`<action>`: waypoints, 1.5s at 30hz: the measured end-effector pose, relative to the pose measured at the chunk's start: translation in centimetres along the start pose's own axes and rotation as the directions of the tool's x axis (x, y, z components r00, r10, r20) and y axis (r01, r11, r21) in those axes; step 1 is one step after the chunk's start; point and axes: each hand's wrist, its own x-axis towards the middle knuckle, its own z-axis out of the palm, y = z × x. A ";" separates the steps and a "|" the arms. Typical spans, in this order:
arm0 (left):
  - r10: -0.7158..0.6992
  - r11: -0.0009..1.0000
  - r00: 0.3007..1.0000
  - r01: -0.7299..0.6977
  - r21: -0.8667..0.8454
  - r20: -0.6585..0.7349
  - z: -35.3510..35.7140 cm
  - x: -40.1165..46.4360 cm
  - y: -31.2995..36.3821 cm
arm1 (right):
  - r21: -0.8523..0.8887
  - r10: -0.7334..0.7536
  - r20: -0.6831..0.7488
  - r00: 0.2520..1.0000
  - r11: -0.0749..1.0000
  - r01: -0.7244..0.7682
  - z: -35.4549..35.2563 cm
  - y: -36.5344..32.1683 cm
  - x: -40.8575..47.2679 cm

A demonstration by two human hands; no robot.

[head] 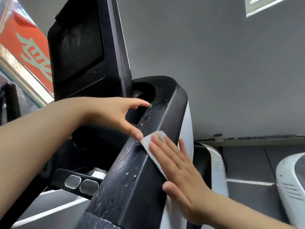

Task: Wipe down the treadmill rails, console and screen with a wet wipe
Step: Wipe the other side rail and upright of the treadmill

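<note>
A white wet wipe (154, 142) lies on the black treadmill rail (142, 164), whose dark surface is speckled with pale droplets and streaks. At far left the black screen (79, 52) stands before an orange-red banner (28, 42) bearing pale green lettering, while the wall (214, 63) behind is plain grey. To the right, white machine housings (290, 182) sit on a dark grey floor (247, 161) crossed by a white line.
</note>
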 end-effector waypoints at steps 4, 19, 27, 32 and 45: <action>-0.023 1.000 0.999 0.024 -0.009 0.046 0.4 -0.3 0.3 | 0.028 0.312 -0.020 0.950 0.950 -0.311 -1.7 7.1 5.7; 0.009 0.999 0.993 -0.002 -0.051 0.121 1.6 0.8 -1.2 | -0.064 0.302 0.079 0.950 0.953 -0.297 -3.8 10.3 9.0; 0.046 0.998 0.997 -0.049 0.048 0.064 2.6 2.4 -2.6 | -0.135 0.232 0.292 0.928 0.970 -0.200 -6.2 10.7 13.6; 0.018 1.000 0.996 -0.020 0.020 0.083 2.0 2.2 -2.2 | -0.096 0.035 0.353 0.935 0.995 -0.001 -6.6 9.1 11.9; -0.121 0.991 0.991 0.118 0.070 0.051 3.2 2.0 -3.1 | -0.070 0.000 0.482 0.876 0.997 0.039 -6.8 8.8 14.5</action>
